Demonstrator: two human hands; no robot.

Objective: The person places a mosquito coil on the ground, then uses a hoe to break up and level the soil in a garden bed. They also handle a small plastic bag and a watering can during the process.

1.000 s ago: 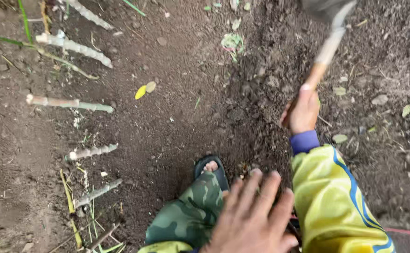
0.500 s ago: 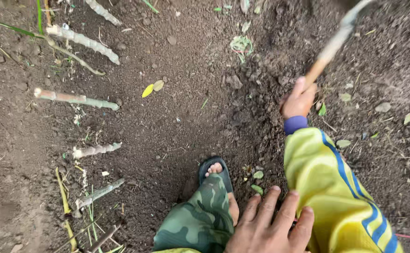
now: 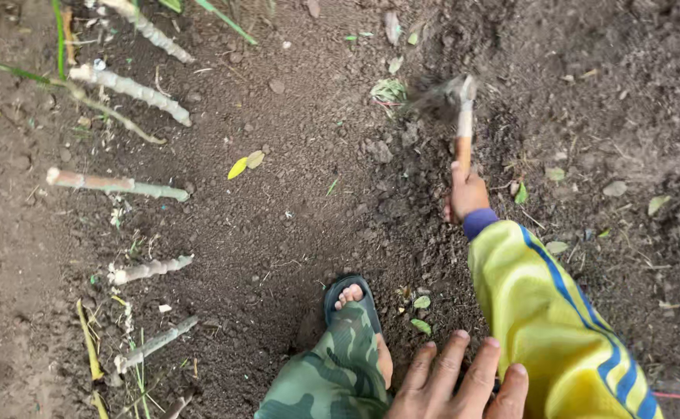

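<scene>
Right hand (image 3: 466, 194) clamped on the wooden handle of the hoe (image 3: 462, 116); handle's long axis runs straight away from it, blurred head over the soil (image 3: 309, 225) beyond; left hand (image 3: 456, 384) spread open, farther from the hoe.

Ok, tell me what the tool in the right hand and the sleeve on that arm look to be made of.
The short-handled digging tool: handle looks like bare, worn wood, orange-brown near the right hand and paler above; the head is blurred, dark grey, probably metal. The yellow sleeve with blue stripes: smooth, slightly shiny woven fabric, likely synthetic, judging by its sheen and soft folds.
</scene>
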